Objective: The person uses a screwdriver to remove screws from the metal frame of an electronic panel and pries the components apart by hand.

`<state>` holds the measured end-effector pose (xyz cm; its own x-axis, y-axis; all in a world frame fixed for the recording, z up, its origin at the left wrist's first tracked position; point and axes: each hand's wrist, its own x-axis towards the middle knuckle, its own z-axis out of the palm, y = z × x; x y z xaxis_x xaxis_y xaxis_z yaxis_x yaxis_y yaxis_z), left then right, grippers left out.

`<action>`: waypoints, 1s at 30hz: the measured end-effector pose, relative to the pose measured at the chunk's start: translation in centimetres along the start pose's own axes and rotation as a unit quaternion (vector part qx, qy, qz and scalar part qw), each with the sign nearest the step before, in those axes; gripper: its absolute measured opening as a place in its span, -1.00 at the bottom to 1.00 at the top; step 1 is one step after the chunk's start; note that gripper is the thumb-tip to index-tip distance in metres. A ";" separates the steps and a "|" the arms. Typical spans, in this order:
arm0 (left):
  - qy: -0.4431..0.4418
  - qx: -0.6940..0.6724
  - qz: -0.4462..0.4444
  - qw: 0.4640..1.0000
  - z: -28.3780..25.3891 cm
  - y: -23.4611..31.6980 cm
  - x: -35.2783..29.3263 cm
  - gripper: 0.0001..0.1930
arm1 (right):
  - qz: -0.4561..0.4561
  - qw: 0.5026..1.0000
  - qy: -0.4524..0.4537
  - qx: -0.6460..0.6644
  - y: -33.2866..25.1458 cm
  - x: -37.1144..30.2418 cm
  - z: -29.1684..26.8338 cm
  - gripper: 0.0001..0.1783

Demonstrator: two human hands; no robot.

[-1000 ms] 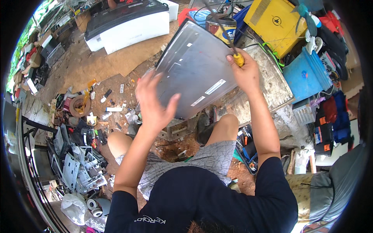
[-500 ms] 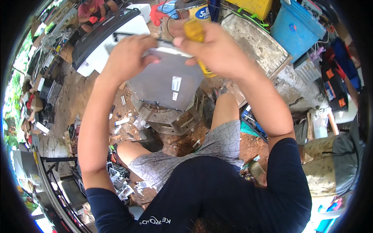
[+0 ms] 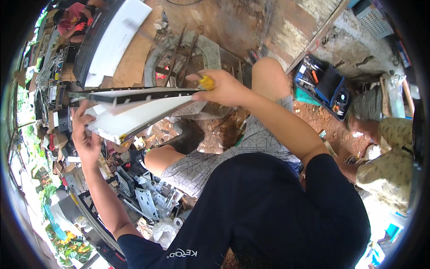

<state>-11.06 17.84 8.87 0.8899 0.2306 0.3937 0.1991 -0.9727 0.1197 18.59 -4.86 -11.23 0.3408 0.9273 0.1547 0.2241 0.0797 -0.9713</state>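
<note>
A flat display panel (image 3: 148,112) is held up at the left, tilted, with a white sheet inside and a dark frame strip (image 3: 148,97) standing partly apart from it. My left hand (image 3: 85,130) grips its left end, fingers on one face and thumb on the other. At the panel's right end is my right hand (image 3: 219,87), closed round a yellow-handled tool (image 3: 206,82) and touching the panel's edge. The tool's far end is hidden. Behind the panel stands a grey many-sided stand (image 3: 211,56), with bars lying across its opening.
A large white panel with a black frame (image 3: 118,40) leans at the far left, near a person in red gloves (image 3: 79,27). An unfolded tool case (image 3: 329,85) lies right of my knee. Scrap parts (image 3: 148,197) litter the lower left. Another person's leg (image 3: 385,134) shows at right.
The panel has come up off the stand and swung left, turning from its grey back to its white inner side. Both hands moved with it. The yellow-handled tool stays in my right hand.
</note>
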 end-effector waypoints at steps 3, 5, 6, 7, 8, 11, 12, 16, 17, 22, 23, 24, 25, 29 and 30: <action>-0.009 0.001 -0.033 0.999 0.0 -0.1 -1.6 -0.58 | -0.020 0.999 -0.018 -0.042 0.6 2.2 1.4 -0.36; -0.012 -0.001 -0.037 0.999 0.0 0.0 -2.3 -0.56 | 0.002 0.998 -0.047 -0.043 0.6 3.2 1.2 -0.39; -0.012 -0.003 -0.042 0.999 -0.1 0.1 -2.7 -0.55 | 0.013 0.998 -0.043 -0.048 0.6 3.4 0.9 -0.40; -0.014 -0.001 -0.054 0.998 -0.1 0.2 -3.1 -0.54 | 0.018 0.998 -0.035 -0.053 0.6 3.5 0.5 -0.41; -0.020 0.005 -0.054 0.998 -0.2 0.3 -3.6 -0.54 | 0.022 0.998 -0.027 -0.059 0.6 3.5 0.2 -0.42; -0.026 0.026 -0.066 0.997 -0.2 0.2 -5.0 -0.51 | -0.035 0.996 0.055 -0.064 0.8 3.7 0.0 -0.49; -0.019 0.029 -0.070 0.997 -0.2 0.2 -5.4 -0.49 | -0.020 0.996 0.067 -0.059 0.9 3.8 0.1 -0.50; 0.016 0.035 -0.049 0.998 0.2 0.2 -6.6 -0.45 | 0.046 0.995 0.041 0.082 1.3 3.6 0.8 -0.67; 0.012 0.053 -0.044 0.998 0.3 0.5 -7.0 -0.47 | 0.034 0.993 0.045 0.102 1.5 3.6 0.9 -0.69; 0.031 0.081 -0.028 0.996 0.5 1.4 -8.2 -0.62 | 0.027 0.992 0.016 0.121 1.6 3.4 1.3 -0.69; 0.047 0.083 -0.027 0.995 0.6 1.4 -8.4 -0.67 | 0.037 0.993 0.001 0.114 1.6 3.3 1.4 -0.68; 0.049 0.084 -0.022 0.995 0.6 1.3 -8.5 -0.67 | 0.040 0.993 -0.014 0.111 1.5 3.2 1.4 -0.67; 0.050 0.085 -0.017 0.995 0.5 1.3 -8.6 -0.68 | 0.038 0.993 -0.028 0.111 1.4 3.1 1.5 -0.66; 0.019 0.070 -0.015 0.997 -0.1 1.4 -8.4 -0.72 | 0.036 0.988 -0.109 0.102 1.3 2.2 2.0 -0.62; 0.020 0.075 -0.021 0.997 -0.1 1.5 -8.2 -0.72 | 0.033 0.988 -0.105 0.105 1.3 1.9 2.1 -0.59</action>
<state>-18.10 14.51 5.87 0.8631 0.2693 0.4272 0.2977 -0.9547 0.0004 17.58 -2.23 -12.59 0.1467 0.9867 0.0695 0.0055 0.0695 -0.9976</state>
